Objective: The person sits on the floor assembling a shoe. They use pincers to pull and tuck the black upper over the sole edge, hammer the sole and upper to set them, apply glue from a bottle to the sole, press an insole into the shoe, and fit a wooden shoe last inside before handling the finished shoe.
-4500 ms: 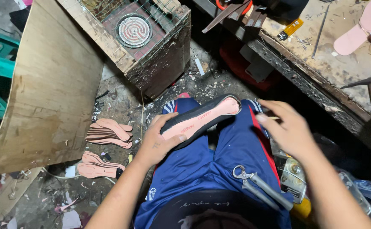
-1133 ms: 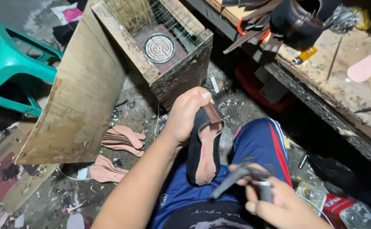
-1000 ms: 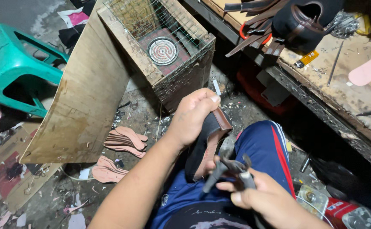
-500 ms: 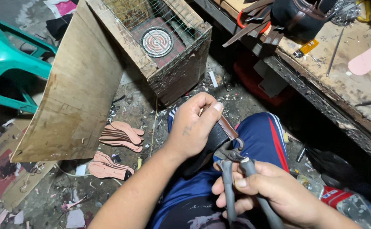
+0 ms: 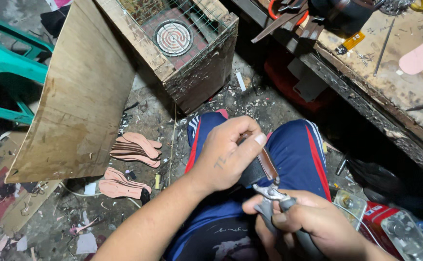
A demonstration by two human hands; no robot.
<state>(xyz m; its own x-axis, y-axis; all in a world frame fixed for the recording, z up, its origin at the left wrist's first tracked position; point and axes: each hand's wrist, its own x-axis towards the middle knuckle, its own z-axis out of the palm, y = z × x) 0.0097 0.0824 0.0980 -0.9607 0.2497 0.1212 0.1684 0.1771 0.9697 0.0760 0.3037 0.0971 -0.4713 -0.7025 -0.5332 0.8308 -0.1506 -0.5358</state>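
Brown-edged shoe upper [image 5: 262,166] runs lengthwise toward pliers [image 5: 272,200].

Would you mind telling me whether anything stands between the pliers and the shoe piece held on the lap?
Nothing visible does. The pliers in the right hand already meet the lower edge of the shoe piece, which the left hand grips from above.

Littered floor [image 5: 250,96], teal chair [image 5: 8,63], perhaps plywood board [image 5: 81,96], worn workbench [image 5: 390,82].
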